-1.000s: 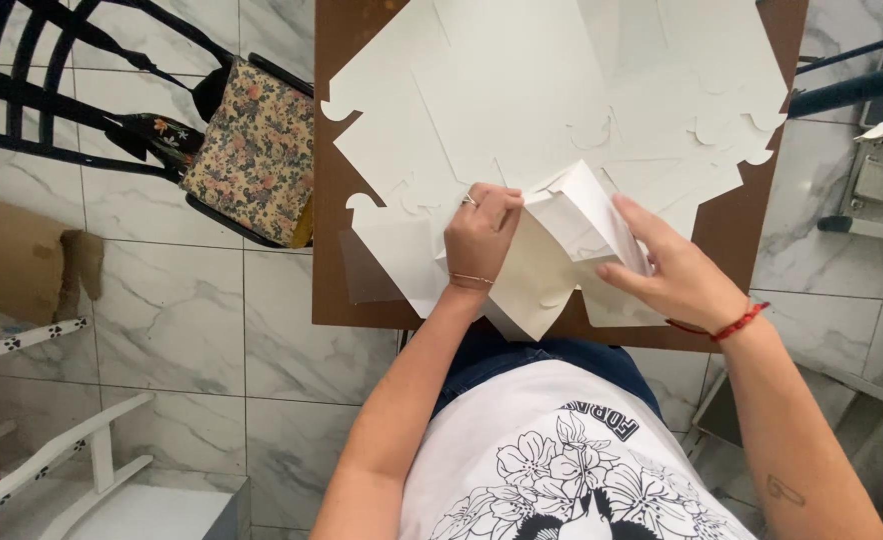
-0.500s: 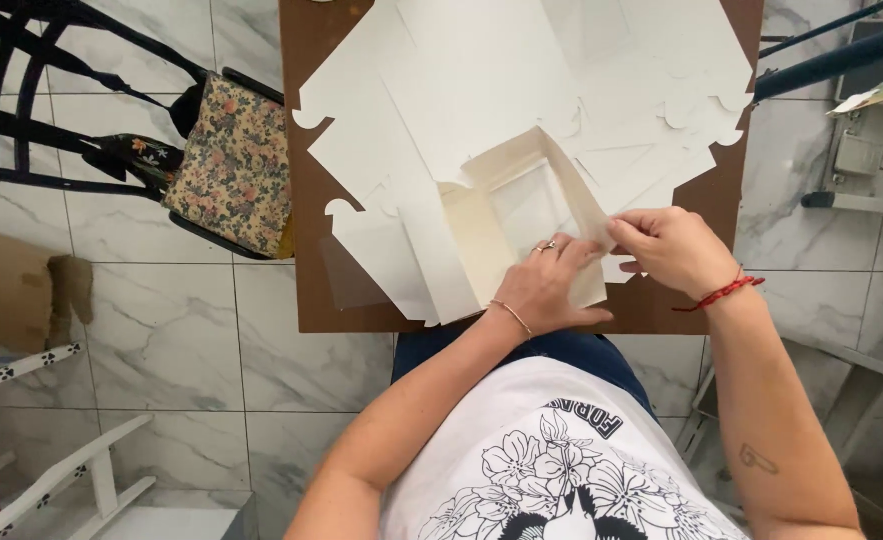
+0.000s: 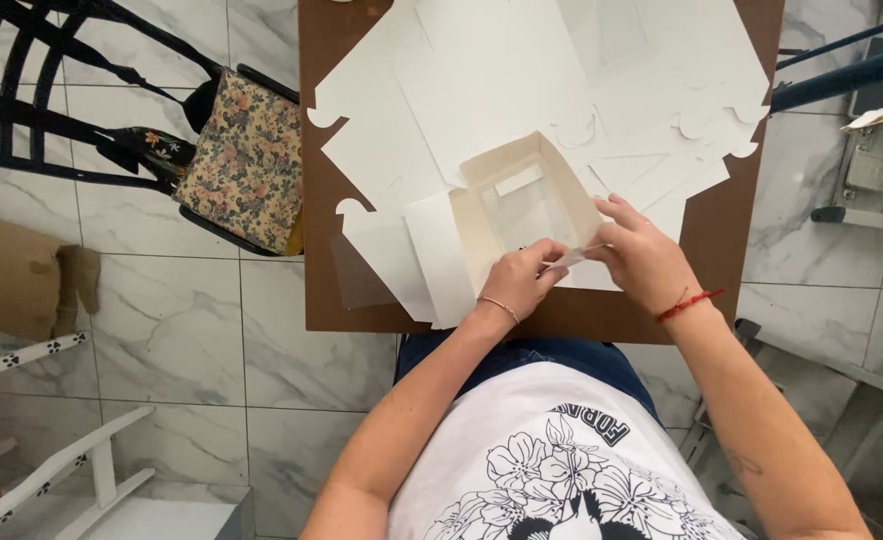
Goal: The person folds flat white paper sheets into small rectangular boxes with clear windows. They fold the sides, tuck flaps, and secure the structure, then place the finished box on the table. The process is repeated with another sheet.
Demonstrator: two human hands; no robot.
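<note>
White card box point(image 3: 522, 205) | just beyond both hands; left hand point(image 3: 522, 283), right hand point(image 3: 647, 262) pinch its near flap

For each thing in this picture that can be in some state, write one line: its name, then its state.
white box: partly folded, top open
flat box blanks: unfolded, stacked on the table
left hand: pinching the box's near flap
right hand: gripping the same flap
floral bag: hanging on a chair

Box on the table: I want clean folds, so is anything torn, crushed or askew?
Nothing stands out. The box stands half-folded with no visible tears; both hands, left and right, pinch its near wall.
</note>
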